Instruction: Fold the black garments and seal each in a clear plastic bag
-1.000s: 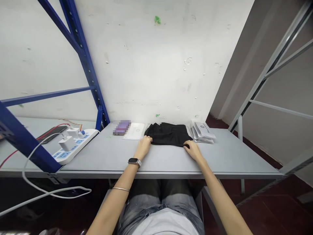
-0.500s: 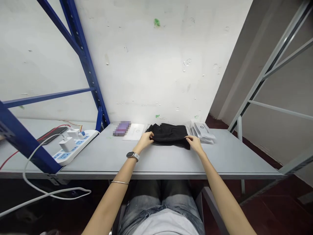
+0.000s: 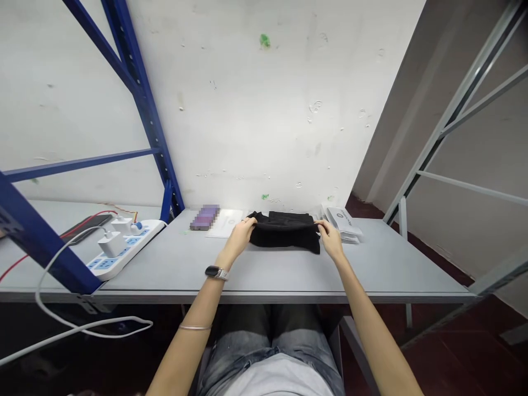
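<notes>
The folded black garment (image 3: 284,235) lies at 12 o'clock on the grey table (image 3: 371,264), its long axis running 9 to 3. The left hand (image 3: 239,236) and right hand (image 3: 331,237) pinch its top edge at opposite ends, equally near.

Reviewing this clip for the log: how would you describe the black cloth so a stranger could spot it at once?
Against the white wall, find the grey table. Near its far edge lies a folded black cloth, between a white sheet and a stack of white packets. Unlike them it is black fabric, with the left hand and right hand gripping its upper edge.
</notes>
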Demonstrator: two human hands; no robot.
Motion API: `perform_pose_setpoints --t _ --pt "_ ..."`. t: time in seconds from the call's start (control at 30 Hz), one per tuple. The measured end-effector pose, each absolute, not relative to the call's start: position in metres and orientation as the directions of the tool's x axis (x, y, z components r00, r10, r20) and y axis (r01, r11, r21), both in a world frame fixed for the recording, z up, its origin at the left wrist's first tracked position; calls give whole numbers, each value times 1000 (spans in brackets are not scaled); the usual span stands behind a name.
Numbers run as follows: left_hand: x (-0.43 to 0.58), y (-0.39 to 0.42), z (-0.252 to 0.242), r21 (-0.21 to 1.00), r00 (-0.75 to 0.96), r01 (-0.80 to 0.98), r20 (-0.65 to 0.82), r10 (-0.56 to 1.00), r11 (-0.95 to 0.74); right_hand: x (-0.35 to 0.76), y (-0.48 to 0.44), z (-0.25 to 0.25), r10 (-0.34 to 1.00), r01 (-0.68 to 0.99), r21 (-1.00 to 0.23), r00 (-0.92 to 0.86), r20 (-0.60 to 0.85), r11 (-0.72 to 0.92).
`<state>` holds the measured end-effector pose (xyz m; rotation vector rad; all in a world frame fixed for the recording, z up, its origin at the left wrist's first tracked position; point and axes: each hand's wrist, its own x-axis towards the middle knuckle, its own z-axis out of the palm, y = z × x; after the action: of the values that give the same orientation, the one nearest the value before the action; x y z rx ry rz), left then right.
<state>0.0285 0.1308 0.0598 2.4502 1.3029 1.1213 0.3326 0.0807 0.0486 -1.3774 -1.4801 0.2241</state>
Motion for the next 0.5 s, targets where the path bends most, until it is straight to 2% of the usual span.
perform_pose_setpoints --t 0.1,0.17,0.3,0.4,0.5 --pt "8 93 65 443 344 648 556 757 -620 331 39 60 826 610 -717 172 537 339" --pt "-10 68 64 457 359 670 490 794 -585 331 9 64 874 616 -716 88 478 329" --pt "-41 40 50 496 391 739 235 890 -456 334 -30 54 966 640 -724 -177 188 258" --pt "-53 38 33 522 463 714 150 874 -467 336 -35 30 976 642 -736 -171 135 215" --pt "-58 40 20 527 466 688 205 861 -498 339 -29 4 976 640 -737 -107 191 215"
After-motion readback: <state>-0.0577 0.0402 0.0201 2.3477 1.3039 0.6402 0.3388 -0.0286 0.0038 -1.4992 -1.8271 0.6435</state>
